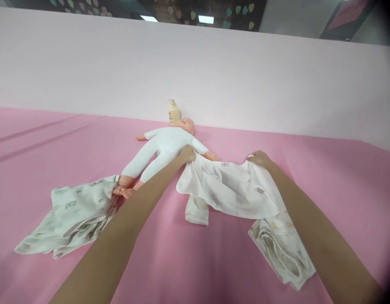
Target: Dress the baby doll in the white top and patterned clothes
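Note:
A baby doll [165, 147] in a white bodysuit lies on its back on the pink sheet [182, 261], head toward the wall. Beside it, to the right, a white baby garment [229, 188] is spread out with its neck label facing up. My left hand [186, 154] is closed on the garment's upper left corner, right against the doll's side. My right hand [260, 159] is closed on the upper right corner. Both arms reach far forward.
A cream pump bottle [173, 112] stands by the doll's head against the pale wall. A patterned cloth [71, 215] lies crumpled at the doll's feet on the left. A folded patterned cloth [282, 249] lies under my right forearm.

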Available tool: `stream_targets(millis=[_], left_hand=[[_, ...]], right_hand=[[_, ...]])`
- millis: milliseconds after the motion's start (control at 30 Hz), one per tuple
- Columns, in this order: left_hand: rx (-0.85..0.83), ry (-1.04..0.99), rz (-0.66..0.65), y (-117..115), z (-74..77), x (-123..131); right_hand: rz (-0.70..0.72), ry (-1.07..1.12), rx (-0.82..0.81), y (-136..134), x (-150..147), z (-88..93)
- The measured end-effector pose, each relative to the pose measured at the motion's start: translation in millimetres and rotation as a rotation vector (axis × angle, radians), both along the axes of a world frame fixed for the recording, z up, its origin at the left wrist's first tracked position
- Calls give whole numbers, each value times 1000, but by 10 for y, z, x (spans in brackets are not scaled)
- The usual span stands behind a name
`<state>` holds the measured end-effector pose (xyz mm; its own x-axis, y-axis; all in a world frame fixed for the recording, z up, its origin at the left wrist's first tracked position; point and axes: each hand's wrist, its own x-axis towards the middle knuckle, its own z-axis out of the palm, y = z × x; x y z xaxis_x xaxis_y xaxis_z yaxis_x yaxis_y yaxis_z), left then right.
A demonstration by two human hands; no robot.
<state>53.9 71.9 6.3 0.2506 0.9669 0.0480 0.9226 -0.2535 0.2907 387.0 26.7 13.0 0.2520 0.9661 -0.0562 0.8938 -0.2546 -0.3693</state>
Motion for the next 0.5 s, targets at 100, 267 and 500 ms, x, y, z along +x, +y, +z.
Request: stream_targets(millis=[100, 267, 500], left_hand=[[-34, -75, 41, 50, -107, 152], [28, -140, 143, 247, -196, 219], [139, -111, 104, 502, -260, 49]], right_hand=[[72, -52, -45, 107, -30, -110], [93, -173, -51, 324, -136, -149], [-12, -311, 13, 625, -240, 46]])
